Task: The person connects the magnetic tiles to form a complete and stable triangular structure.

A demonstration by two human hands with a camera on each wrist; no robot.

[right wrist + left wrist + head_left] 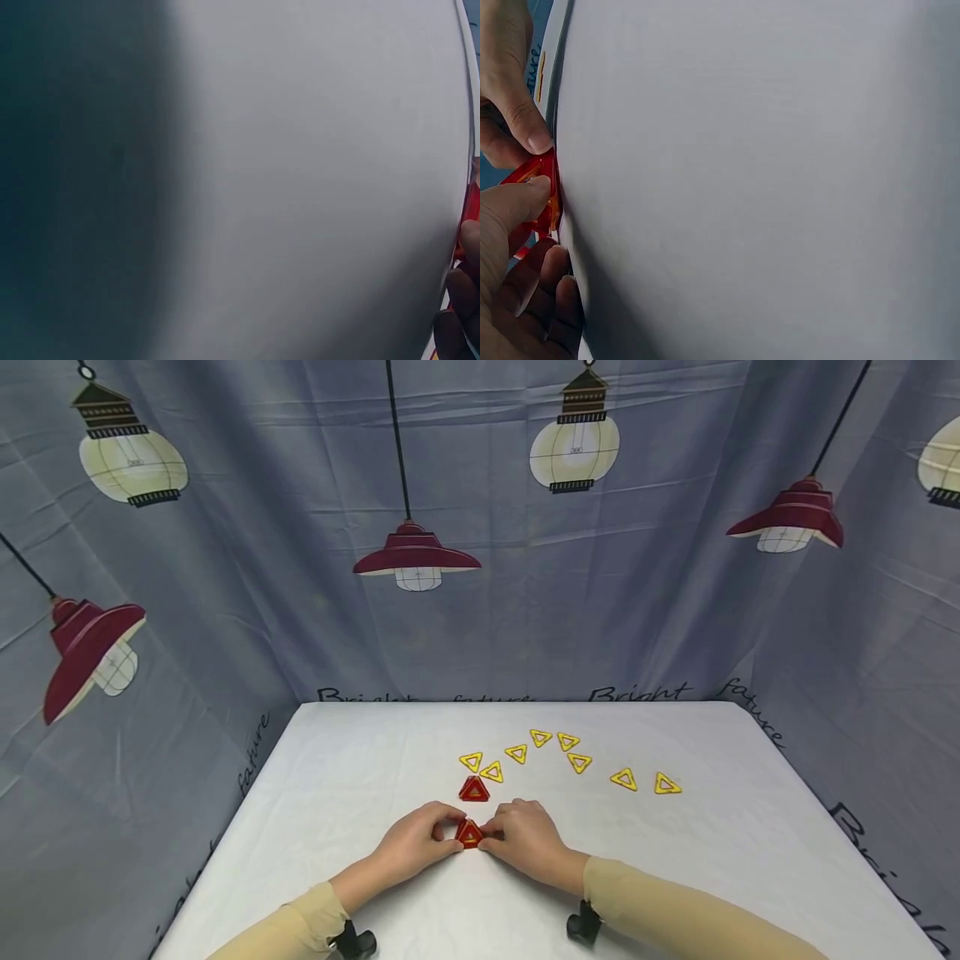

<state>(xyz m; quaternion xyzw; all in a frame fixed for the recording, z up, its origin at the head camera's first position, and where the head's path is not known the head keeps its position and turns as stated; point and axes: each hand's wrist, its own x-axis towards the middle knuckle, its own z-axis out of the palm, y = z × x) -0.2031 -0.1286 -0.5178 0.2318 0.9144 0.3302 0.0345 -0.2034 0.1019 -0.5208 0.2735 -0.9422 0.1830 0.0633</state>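
My left hand (411, 842) and right hand (525, 842) meet near the front of the table, either side of a small red triangular pyramid of magnetic-tile-like pieces (469, 833). Thumb and fingers of each hand pinch it at its sides. In the left wrist view the left thumb (526, 199) lies across the red pyramid (551, 214), and the right hand (510, 97) comes in from above. The right wrist view catches only some fingertips (463, 289) and a red sliver of it at the edge. Just behind stands a second red pyramid (474, 791), untouched.
Several flat yellow triangle frames lie scattered beyond the red pyramids, from one near the centre (471, 757) to one at the far right (667, 789). They lie on a white-covered table (360, 752). Grey-blue curtains (480, 635) printed with lamps enclose its back and sides.
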